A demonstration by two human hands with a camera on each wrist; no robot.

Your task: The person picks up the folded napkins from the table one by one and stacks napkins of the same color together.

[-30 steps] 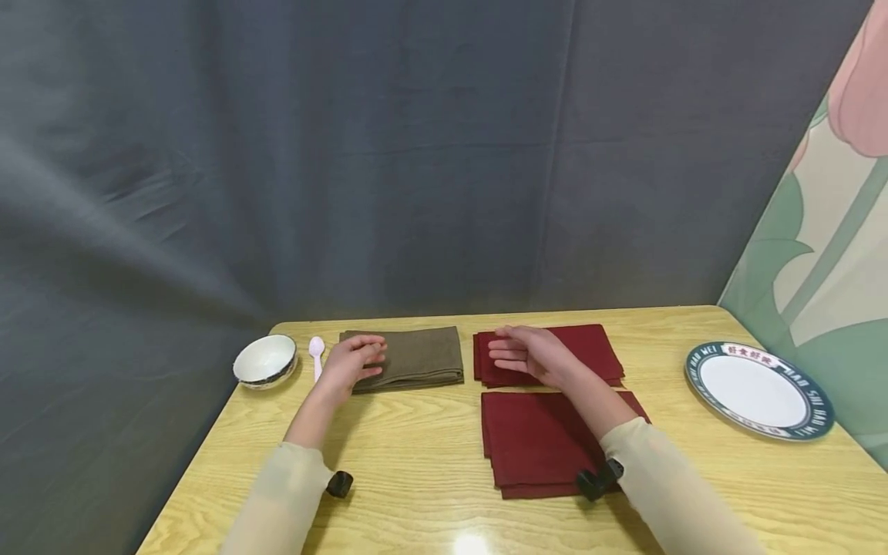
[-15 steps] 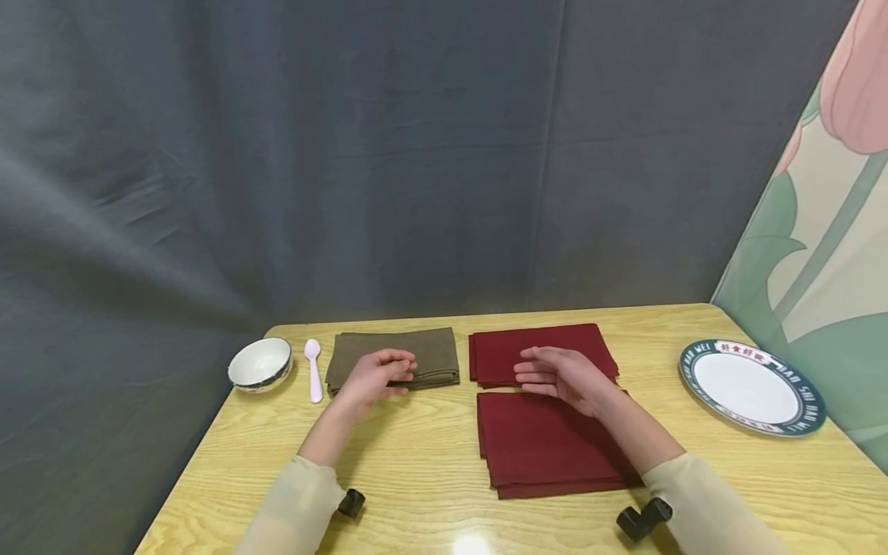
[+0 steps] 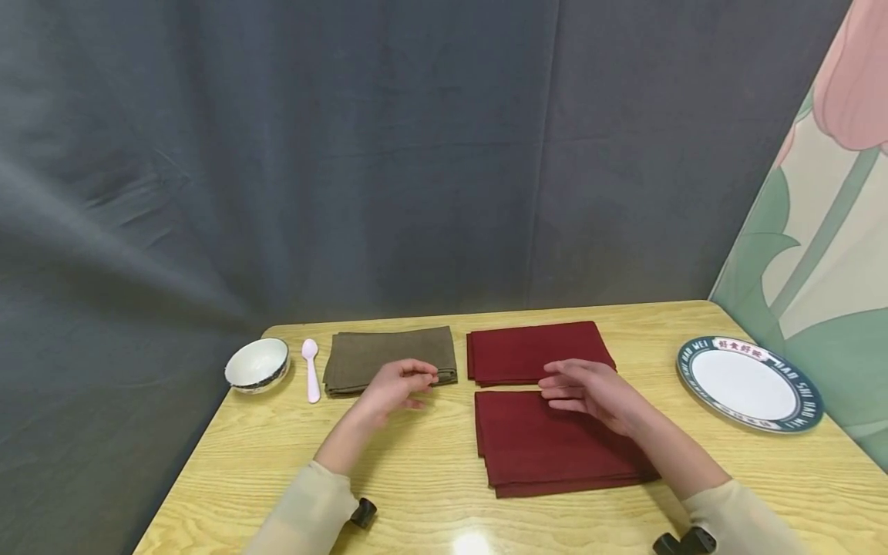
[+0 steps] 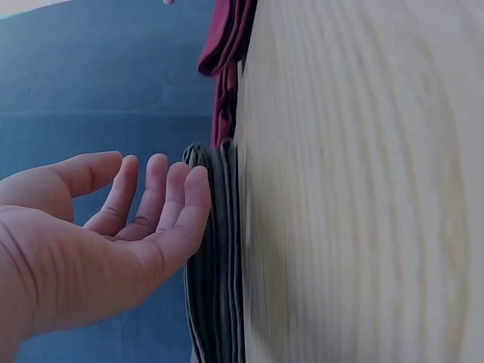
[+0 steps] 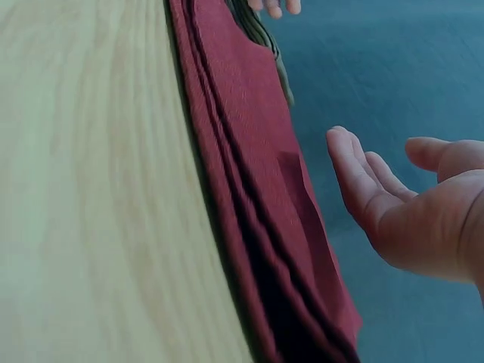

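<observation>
My left hand hovers at the near edge of a folded brown-grey cloth, fingers loosely bent and holding nothing. In the left wrist view the hand has its thumb apart from the fingers, beside the layered cloth. My right hand is over two folded dark red cloths, a back one and a front one, its fingers relaxed. In the right wrist view a gap separates that hand from the red cloth. Part of the front cloth is hidden under the right forearm.
A white bowl with a dark patterned outside stands at the table's left edge, a pale pink spoon next to it. To the right lies a plate with a green lettered rim. A dark curtain hangs behind the wooden table.
Both hands have shifted right and nearer to me, the left off the spoon and along the brown-grey cloth, the right toward the front red cloth. The cloths lie as before; the view has shifted slightly.
</observation>
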